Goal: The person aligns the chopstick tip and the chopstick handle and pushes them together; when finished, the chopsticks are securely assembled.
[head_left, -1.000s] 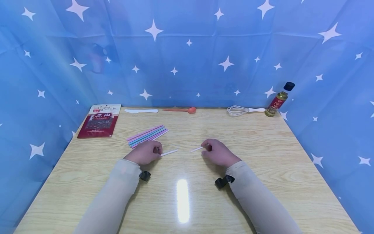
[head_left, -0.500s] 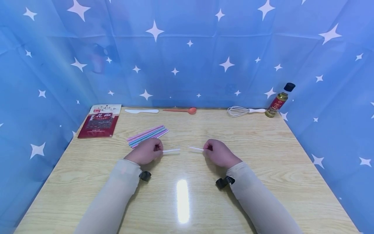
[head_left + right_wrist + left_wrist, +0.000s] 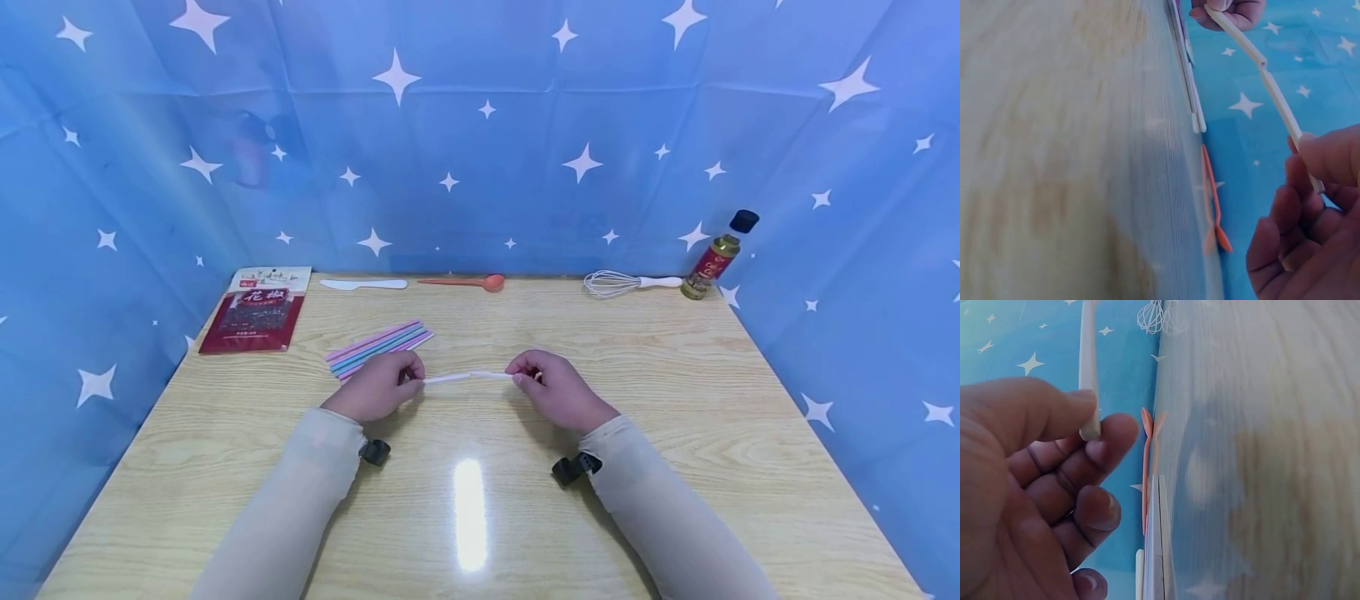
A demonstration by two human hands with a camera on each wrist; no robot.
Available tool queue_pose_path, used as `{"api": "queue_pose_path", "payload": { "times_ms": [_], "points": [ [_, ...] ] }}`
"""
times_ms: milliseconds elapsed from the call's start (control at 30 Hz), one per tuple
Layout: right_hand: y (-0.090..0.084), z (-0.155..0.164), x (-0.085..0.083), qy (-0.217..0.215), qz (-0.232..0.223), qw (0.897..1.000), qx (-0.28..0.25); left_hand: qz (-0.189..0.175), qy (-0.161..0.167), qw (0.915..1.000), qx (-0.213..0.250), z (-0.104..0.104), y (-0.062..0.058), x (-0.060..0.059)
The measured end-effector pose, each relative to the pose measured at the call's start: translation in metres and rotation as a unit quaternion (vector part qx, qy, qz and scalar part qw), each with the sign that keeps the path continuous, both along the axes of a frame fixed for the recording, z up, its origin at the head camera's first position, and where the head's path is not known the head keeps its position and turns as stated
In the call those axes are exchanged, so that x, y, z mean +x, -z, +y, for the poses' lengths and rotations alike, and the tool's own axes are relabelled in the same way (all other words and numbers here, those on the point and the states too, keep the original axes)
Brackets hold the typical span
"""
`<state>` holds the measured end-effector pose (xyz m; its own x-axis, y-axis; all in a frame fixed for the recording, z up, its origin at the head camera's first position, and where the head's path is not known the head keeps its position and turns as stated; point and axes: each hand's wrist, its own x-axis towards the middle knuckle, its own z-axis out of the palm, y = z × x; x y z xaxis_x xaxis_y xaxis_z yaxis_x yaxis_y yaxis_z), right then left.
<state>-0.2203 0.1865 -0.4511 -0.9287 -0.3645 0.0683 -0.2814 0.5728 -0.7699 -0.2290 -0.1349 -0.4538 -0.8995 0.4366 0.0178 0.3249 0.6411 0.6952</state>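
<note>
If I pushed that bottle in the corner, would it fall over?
Probably. The bottle is tall and narrow, and it seems to lean against the blue cloth, so a sideways nudge may tip it. Being round, it would likely roll along the table.

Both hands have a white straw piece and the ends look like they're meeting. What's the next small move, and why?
Probably push the left hand and right hand gently together while straightening. The two white straw pieces touch at a kinked joint above the table, so they seem barely seated.
</note>
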Motion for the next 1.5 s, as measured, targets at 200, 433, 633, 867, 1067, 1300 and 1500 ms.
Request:
{"api": "queue_pose_path", "payload": {
  "times_ms": [200,433,633,867,1067,1300,1500],
  "points": [
    [0.0000,0.0001,0.0005,0.004,0.006,1.000,-0.017,0.000,-0.006,0.9999,0.009,0.0000,0.0008,-0.0013],
    [0.0010,0.0002,0.0000,0.005,0.015,1.000,-0.024,-0.003,-0.010,0.9998,0.016,-0.0001,0.0006,-0.0021],
    [0.0012,0.0005,-0.0009,0.009,0.016,0.999,-0.026,-0.013,-0.012,0.9991,0.039,-0.0015,0.0002,-0.0020],
    [0.0008,0.0010,-0.0015,0.007,0.016,0.999,-0.033,-0.010,-0.018,0.9976,0.066,-0.0017,-0.0007,-0.0014],
    [0.0022,0.0041,-0.0027,0.005,0.023,0.999,-0.030,-0.001,-0.020,0.9980,0.060,-0.0007,-0.0012,-0.0013],
    [0.0033,0.0066,-0.0037,-0.001,0.033,0.999,-0.025,0.005,-0.002,0.9978,0.066,-0.0008,-0.0023,0.0000],
    [0.0006,0.0089,-0.0037,0.000,0.021,1.000,-0.005,-0.021,0.014,0.9960,0.086,-0.0015,-0.0024,0.0006]
  ]
}}
